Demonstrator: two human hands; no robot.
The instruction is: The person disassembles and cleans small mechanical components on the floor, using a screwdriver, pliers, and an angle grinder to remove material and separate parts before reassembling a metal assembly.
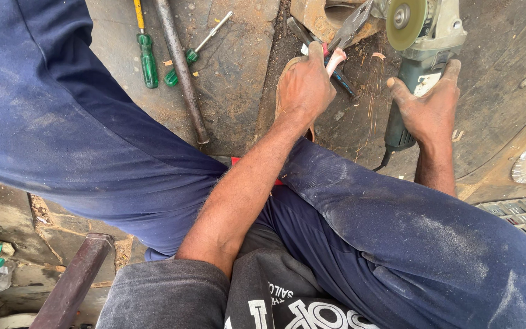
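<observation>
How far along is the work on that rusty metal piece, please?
Done: orange flecks on the ground beside the rusty metal piece hint at some grinding. In hand: the left hand grips pink-handled pliers against it; the right hand holds the grey-green angle grinder, disc off it. Left: cannot tell; the piece is mostly out of view.
</observation>
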